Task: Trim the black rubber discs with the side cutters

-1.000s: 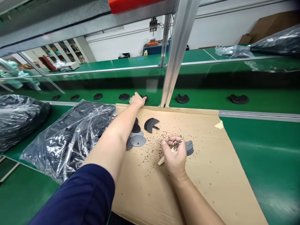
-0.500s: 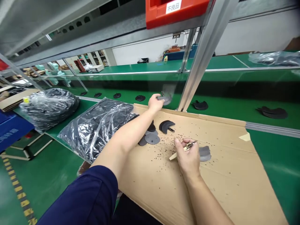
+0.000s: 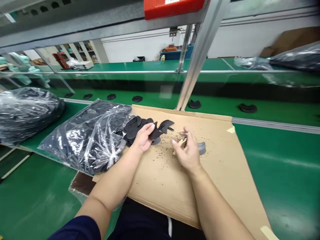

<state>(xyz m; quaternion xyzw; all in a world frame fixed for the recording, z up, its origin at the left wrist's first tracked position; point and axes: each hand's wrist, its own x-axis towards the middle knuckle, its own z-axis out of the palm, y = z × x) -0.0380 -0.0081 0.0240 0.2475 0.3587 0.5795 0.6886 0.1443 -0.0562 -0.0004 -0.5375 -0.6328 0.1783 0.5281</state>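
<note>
My left hand (image 3: 144, 137) is closed on a thin black curved piece (image 3: 155, 132), held over the cardboard sheet (image 3: 160, 180). Beside it lies a pile of flat black discs (image 3: 133, 126), partly hidden by my fingers. Another black curved piece (image 3: 167, 125) rests just to the right of the held one. In my right hand (image 3: 188, 151) is a small tool with a pale handle (image 3: 182, 142); its tip is hard to make out. A grey curved piece (image 3: 201, 148) lies on the cardboard behind that hand. Small dark scraps (image 3: 162, 151) are scattered between the hands.
Clear plastic bags of black parts (image 3: 92, 133) stand at the left. Black pieces (image 3: 194, 104) sit spaced along the green belt (image 3: 212, 96) behind the cardboard. A metal post (image 3: 193, 56) rises at the back edge, with a red bin (image 3: 172, 9) overhead.
My left hand has drawn back from the belt to the pile, with a black piece in its fingers. My right hand has turned slightly, still holding the tool. The view has shifted right.
</note>
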